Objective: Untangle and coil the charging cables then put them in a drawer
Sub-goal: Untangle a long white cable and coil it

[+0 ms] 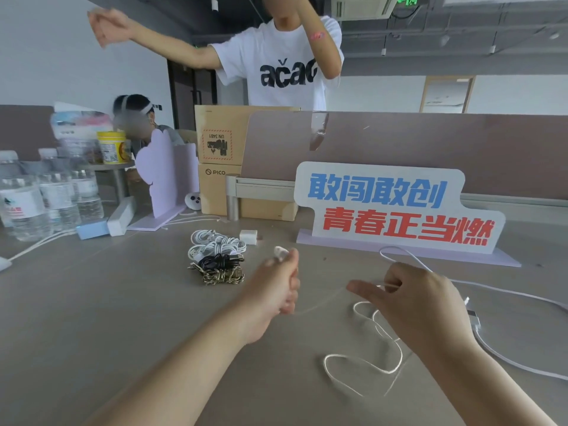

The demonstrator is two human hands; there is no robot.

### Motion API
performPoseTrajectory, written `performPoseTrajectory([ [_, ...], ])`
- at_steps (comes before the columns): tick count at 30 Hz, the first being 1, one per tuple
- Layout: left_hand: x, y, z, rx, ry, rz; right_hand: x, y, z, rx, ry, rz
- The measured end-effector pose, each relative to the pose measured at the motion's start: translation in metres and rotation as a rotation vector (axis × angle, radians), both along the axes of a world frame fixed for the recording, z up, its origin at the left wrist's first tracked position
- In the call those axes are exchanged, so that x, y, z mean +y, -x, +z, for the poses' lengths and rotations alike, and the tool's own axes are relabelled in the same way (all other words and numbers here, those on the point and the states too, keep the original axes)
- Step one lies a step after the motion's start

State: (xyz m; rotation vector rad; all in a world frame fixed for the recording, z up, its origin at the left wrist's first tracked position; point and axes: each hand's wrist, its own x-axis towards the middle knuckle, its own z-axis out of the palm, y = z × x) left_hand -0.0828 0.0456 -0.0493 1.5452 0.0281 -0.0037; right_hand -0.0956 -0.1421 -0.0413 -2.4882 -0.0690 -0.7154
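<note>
A long white charging cable [365,362] lies in loose loops on the grey table under my right forearm. My left hand [278,284] is closed around one end of it, with the white plug sticking out above the fingers. A stretch of the cable runs taut from there to my right hand [415,299], which pinches it; a loop rises behind that hand. Another white cable [522,295] trails off to the right. Further back sits a pile of coiled cables [216,256]: white, black and braided ones. No drawer is in view.
A white charger block [248,236] lies beside the pile. A printed sign [396,207] stands at the back right, cardboard boxes [219,167] and a desk partition behind. Water bottles [46,198] crowd the left edge. One person stands and another sits beyond the table.
</note>
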Motion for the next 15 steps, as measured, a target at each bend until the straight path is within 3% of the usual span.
performPoseTrajectory([
  [4, -0.015, 0.012, -0.009, -0.107, -0.475, -0.253, 0.002, 0.000, -0.004, -0.118, -0.005, 0.075],
  [8, -0.021, 0.021, -0.012, -0.165, -0.751, -0.490, 0.006, -0.001, -0.010, -0.190, -0.018, 0.163],
  [11, -0.023, 0.022, -0.013, -0.187, -0.681, -0.486, 0.009, -0.002, -0.014, -0.214, -0.049, 0.235],
  [15, -0.019, 0.013, -0.009, -0.265, -0.363, -0.183, 0.001, -0.009, -0.014, -0.060, -0.160, 0.264],
])
